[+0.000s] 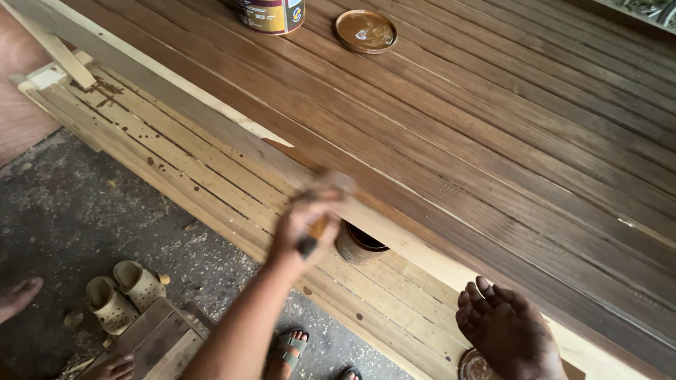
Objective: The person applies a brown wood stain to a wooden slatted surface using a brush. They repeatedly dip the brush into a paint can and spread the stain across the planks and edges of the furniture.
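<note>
**Staining the edge of the slatted wood top**

While I look down through the head camera, my left hand (304, 222) is closed around a small brush with a dark handle (313, 236), blurred, its tip at the pale front edge of the brown stained slatted wooden top (493, 141). My right hand (508, 331) rests flat, fingers together, on that edge. Just beside the brush, a round open tin (358, 245) stands on the pale lower slats (211, 176). Farther up stand a paint can (271, 14) and its round lid (365, 31).
</note>
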A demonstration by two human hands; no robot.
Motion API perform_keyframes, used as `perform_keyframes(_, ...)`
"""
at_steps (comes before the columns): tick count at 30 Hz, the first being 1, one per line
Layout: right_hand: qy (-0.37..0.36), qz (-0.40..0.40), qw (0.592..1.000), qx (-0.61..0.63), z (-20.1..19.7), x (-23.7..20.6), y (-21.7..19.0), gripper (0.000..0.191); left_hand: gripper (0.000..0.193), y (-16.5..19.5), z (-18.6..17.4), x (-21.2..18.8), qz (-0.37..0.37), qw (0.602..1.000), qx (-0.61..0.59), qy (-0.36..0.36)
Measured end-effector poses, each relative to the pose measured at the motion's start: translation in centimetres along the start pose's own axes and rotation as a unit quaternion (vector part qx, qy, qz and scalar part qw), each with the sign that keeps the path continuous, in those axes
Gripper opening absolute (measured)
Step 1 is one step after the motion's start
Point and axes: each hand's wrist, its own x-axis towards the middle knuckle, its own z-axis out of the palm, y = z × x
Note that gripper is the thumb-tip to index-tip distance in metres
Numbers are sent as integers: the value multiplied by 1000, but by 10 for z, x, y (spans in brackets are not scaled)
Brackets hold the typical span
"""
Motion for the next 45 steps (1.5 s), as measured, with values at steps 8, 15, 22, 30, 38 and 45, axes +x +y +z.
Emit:
perform_keyframes(8, -25, 11, 1000, 12, 2, 9, -9, 29, 12, 22, 61, -28, -8, 997, -7, -74)
perform_keyframes(15, -60, 15, 998, 12, 48, 27, -2, 31, 24, -36, -6, 1, -17, 995, 103, -8)
perform_keyframes(22, -63, 13, 998, -4, 129, 57, 16, 31, 23, -127, -147, 81, -59, 982, 164, 68)
perform_keyframes(30, -134, 45, 990, -10, 240, 95, 58, 29, 36, -123, -160, 98, -368, 779, -487, 146)
perform_keyframes(38, -135, 40, 990, -3, 312, 109, 81, 28, 18, -198, -263, 139, -161, 972, -68, 155)
perform_keyframes(45, -130, 59, 990, 7, 356, 130, 97, 29, 21, -153, -241, 131, -163, 972, -104, 132)
